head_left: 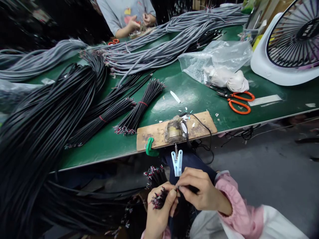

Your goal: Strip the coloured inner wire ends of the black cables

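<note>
My left hand (161,205) is closed around a bundle of black cables (159,198), whose stripped ends with thin coloured wires poke out above the fingers. Thumb and forefinger of my right hand (196,187) pinch at a cable end right beside the left fingertips; the tip itself is mostly hidden. Just above both hands, a light-blue clothespin (176,162) hangs on the shaft of a small motor (173,130). That motor sits on a wooden board (204,121) at the table's edge, with a green clamp (150,147) on the board. More black cable ends (155,176) stick up behind my left hand.
Tied black cable bundles (141,108) and a large heap of black cables (50,126) cover the green table's left. Grey cables (149,53) lie across the back. Orange-handled scissors (239,103), a plastic bag (216,54) and a white fan (276,56) are right. A co-worker's hands (139,23) are opposite.
</note>
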A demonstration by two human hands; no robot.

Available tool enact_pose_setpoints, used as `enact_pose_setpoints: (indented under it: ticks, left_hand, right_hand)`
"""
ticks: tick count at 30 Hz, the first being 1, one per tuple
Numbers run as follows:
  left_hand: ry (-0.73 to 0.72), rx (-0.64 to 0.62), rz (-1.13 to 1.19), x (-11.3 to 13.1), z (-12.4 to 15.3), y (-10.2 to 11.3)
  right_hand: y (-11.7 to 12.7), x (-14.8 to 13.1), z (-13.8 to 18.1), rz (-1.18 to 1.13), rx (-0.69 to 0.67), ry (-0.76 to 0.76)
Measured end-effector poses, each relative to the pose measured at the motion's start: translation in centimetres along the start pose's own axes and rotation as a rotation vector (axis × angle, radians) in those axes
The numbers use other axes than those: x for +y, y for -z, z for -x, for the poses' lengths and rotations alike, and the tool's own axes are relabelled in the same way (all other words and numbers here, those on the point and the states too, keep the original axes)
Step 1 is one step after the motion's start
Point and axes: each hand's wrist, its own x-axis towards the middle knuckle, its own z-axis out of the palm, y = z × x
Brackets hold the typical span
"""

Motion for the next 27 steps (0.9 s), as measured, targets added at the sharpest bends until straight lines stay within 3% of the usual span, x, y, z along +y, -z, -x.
enact_pose_setpoints:
  ticks: [3,8,11,15,17,20,27]
  left_hand:
    - [-0.009,-0.001,-0.014,0.1,0.1,-0.2]
    - [-0.141,-0.001,-0.090,0.5,0.3,-0.4]
    - [-0.248,-0.009,-0.090,0.5,0.3,0.0]
    - [-0.341,0.056,-0.096,0.9,-0.3,-0.1]
    - [-0.351,0.094,-0.119,1.3,-0.7,-0.5]
    - [-0.358,0.142,-0.128,1.9,-1.2,-1.2]
    - [-0.353,0.098,-0.207,2.1,-1.8,-1.1]
  right_hand:
    - [-0.2,-0.1,-0.2,0.033,0.027,0.022]
    - [-0.3,0.7,-0.2,-0.172,0.035,-0.102]
    - [0.0,2.3,-0.3,-0.244,0.109,-0.253]
    - [-0.3,3.9,-1.5,-0.578,0.212,-0.568]
    - [-0.8,4.0,-2.5,-0.736,0.134,-0.581]
    - [-1.5,3.5,-3.8,-0.765,0.085,-0.605]
    - [-1.7,3.0,-4.8,-0.894,0.114,-0.684]
